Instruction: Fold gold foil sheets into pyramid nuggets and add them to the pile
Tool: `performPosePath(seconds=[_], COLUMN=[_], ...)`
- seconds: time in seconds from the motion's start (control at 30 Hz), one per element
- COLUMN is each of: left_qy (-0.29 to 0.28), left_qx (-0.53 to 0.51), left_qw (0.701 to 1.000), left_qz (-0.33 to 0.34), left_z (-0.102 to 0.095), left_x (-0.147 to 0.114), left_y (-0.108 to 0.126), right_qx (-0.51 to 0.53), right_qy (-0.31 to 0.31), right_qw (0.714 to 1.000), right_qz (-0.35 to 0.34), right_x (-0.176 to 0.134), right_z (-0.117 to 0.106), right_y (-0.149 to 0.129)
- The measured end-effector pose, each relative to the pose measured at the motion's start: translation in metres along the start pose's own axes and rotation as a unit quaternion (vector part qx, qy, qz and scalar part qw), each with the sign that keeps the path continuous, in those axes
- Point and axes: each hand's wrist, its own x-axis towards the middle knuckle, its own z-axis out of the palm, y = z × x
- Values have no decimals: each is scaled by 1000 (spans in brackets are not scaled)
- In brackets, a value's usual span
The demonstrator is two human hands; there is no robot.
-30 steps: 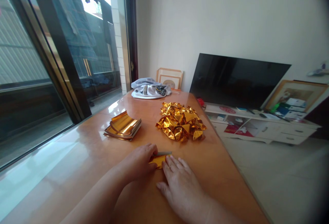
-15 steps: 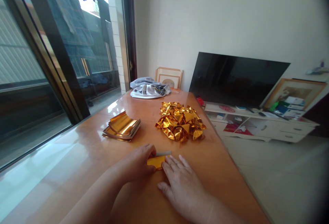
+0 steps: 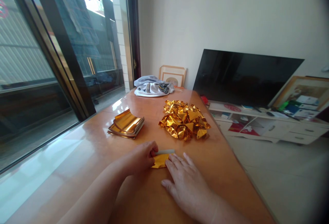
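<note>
A partly folded sheet of gold foil paper [image 3: 159,161] lies on the table before me, a pale strip showing along its far edge. My left hand [image 3: 144,157] has its fingers curled on the sheet's left end, pinching it. Fingers stretched out, my right hand [image 3: 186,179] lies flat with its fingertips on the sheet's right end. Beyond my left hand sits a stack of gold foil sheets [image 3: 127,124], the top ones curling up. To its right is a heap of folded gold foil pieces [image 3: 185,119].
The wooden table [image 3: 144,189] has its right edge near my right arm. Folded grey clothing [image 3: 153,86] rests at its far end. A television [image 3: 246,80] stands on a low white cabinet [image 3: 282,128] beyond. A sliding glass door is at left.
My view has turned slightly, so the scene sits a little further right. My left fingers have curled in more at the foil sheet's left end. The right hand still lies on it.
</note>
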Motion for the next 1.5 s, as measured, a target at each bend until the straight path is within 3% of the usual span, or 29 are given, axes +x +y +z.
performPosePath(seconds=[0.27, 0.47, 0.87, 1.3, 1.5], left_qy=[-11, 12, -23, -25, -3], left_qx=[-11, -1, 6, -1, -7], left_qw=[1000, 1000, 1000, 999, 1000], left_qz=[4, 29, 18, 21, 22], left_z=[-1, -1, -9, -13, -11], left_x=[-2, -3, -4, -8, -5], left_y=[0, -2, 9, 10, 6], right_qx=[2, -4, -39, -64, -68], right_qy=[-4, -3, 21, 34, 38], right_qw=[1000, 1000, 999, 997, 996], right_qz=[-2, 4, 26, 31, 33], right_x=[0, 1, 7, 9, 9], right_z=[0, 2, 6, 7, 10], right_y=[2, 1, -8, -12, -11])
